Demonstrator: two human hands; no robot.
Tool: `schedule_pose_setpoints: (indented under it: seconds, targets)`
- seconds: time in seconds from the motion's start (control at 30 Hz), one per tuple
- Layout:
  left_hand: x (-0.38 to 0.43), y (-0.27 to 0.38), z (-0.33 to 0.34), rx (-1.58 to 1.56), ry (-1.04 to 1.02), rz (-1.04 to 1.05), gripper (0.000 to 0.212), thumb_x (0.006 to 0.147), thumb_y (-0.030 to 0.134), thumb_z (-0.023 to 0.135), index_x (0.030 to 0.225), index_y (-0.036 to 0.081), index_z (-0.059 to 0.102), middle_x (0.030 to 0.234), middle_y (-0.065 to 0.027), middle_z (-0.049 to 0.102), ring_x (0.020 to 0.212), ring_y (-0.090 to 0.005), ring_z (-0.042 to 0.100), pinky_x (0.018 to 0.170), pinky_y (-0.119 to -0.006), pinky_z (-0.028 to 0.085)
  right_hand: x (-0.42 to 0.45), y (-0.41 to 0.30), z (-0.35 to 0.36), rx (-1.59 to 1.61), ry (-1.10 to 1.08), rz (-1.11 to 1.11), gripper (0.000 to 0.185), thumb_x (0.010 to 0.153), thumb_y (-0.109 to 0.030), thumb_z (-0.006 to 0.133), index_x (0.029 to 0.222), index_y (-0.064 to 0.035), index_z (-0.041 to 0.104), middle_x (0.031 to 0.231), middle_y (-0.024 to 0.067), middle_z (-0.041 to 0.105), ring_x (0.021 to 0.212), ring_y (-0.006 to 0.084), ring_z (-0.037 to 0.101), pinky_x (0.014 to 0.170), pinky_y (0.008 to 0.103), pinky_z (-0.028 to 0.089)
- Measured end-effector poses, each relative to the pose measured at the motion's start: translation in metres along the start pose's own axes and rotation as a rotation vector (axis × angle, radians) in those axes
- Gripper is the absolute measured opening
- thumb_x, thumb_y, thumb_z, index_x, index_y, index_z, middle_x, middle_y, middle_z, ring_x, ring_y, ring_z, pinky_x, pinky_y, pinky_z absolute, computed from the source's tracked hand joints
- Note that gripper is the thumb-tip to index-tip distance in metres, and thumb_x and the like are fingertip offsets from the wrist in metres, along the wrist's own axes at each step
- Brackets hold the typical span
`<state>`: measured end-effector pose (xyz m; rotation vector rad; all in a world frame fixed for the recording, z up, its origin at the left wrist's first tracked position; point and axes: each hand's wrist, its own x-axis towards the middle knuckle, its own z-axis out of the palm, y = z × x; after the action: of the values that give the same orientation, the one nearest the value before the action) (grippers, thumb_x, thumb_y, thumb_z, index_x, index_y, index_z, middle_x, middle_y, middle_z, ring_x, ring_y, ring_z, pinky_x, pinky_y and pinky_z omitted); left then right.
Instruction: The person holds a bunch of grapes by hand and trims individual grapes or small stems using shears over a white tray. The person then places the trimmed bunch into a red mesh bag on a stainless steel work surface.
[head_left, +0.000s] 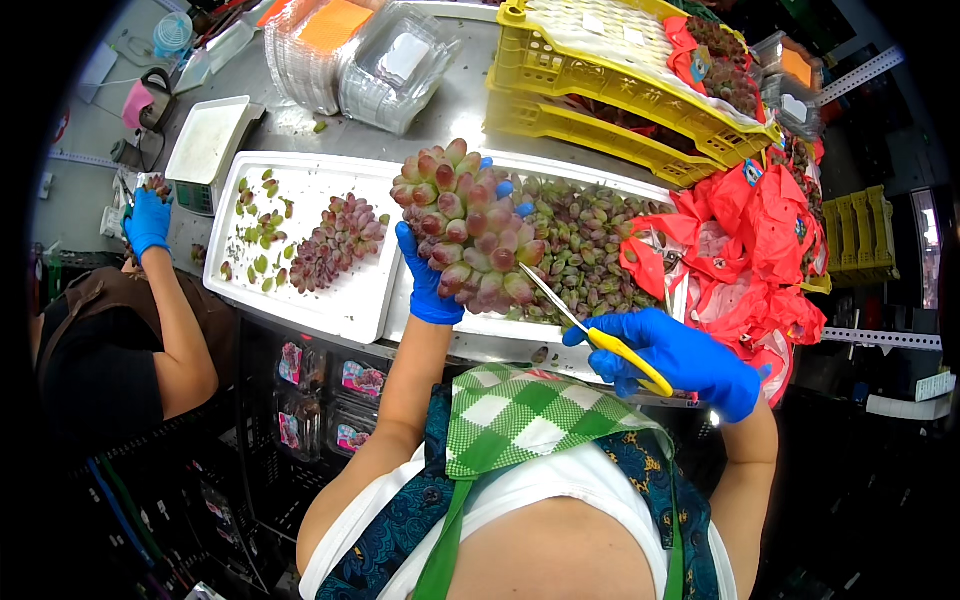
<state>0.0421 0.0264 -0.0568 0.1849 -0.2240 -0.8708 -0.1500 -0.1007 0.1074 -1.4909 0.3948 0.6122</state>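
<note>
My left hand (431, 281), in a blue glove, holds up a large bunch of reddish-green grapes (472, 225) from below and behind; blue fingertips show at its upper right. My gloved right hand (667, 360) grips yellow-handled scissors (630, 356), whose narrow blades point at the bunch's lower right side. Whether the blades touch a grape, I cannot tell. Behind the bunch, many loose grapes (592, 255) fill a white tray. In the white tray (349, 319) to the left lie a smaller bunch of reddish grapes (337, 244) and scattered green grapes (262, 225).
Yellow crates (600, 82) stand stacked at the back right, beside crumpled red wrapping (757, 232). Clear plastic containers (397, 67) are stacked behind the trays. A weighing scale (206, 146) stands at left, near a co-worker's gloved hand (148, 217).
</note>
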Motion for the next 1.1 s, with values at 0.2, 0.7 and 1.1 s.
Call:
schedule_pose_setpoints:
  seconds: [0.2,0.7,1.1]
  targets:
    - [0.004,-0.003,0.004,0.018,-0.04,-0.028,0.079,0.076,0.061,0.041,0.134,0.013,0.019,0.137,-0.0142,0.02,0.123,-0.0332,0.025,0.102,-0.05,0.018,0.001,-0.005,-0.016,0.034,-0.125,0.066,0.029,0.084,-0.022,0.05,0.105,-0.0015,0.053,0.072,0.0039,0.056,0.06,0.0105,0.055,0.054,0.0237,0.046]
    - [0.001,-0.002,-0.006,0.064,0.02,-0.058,0.075,0.076,0.058,0.042,0.133,0.012,0.022,0.135,-0.0136,0.025,0.122,-0.0313,0.029,0.101,-0.046,0.024,0.021,-0.025,-0.029,-0.187,-0.072,0.229,0.05,0.08,-0.05,0.05,0.071,-0.0013,0.059,0.057,0.0058,0.056,0.047,0.0124,0.054,0.046,0.0249,0.042]
    - [0.003,-0.002,-0.007,0.186,0.105,-0.02,0.09,0.07,0.069,0.038,0.136,0.013,0.012,0.139,-0.0156,0.014,0.125,-0.0362,0.021,0.102,-0.052,0.015,0.012,-0.023,-0.019,-0.257,0.155,0.168,0.039,0.079,-0.042,0.057,0.09,-0.0051,0.063,0.058,-0.0002,0.052,0.047,0.0067,0.043,0.045,0.0228,0.036]
